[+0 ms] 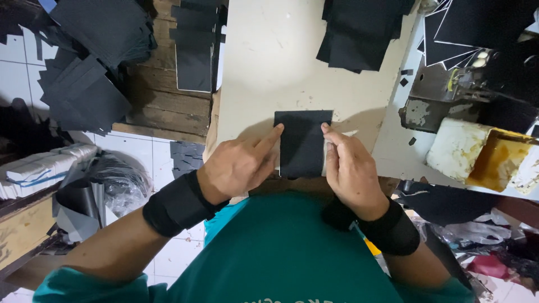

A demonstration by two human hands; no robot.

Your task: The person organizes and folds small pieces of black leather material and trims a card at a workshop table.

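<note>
A black rectangular sheet lies flat on the cream work table, close to its near edge. My left hand rests at the sheet's left side, its forefinger tip touching the left edge near the top. My right hand sits at the sheet's right side, fingers pressed on the right edge over a pale strip showing under it. Both wrists wear black bands. Neither hand lifts the sheet.
A pile of black sheets lies at the table's far end. More black sheets are heaped on the left over wooden planks. A stained tub with amber glue stands on the right. Plastic bags lie on the tiled floor.
</note>
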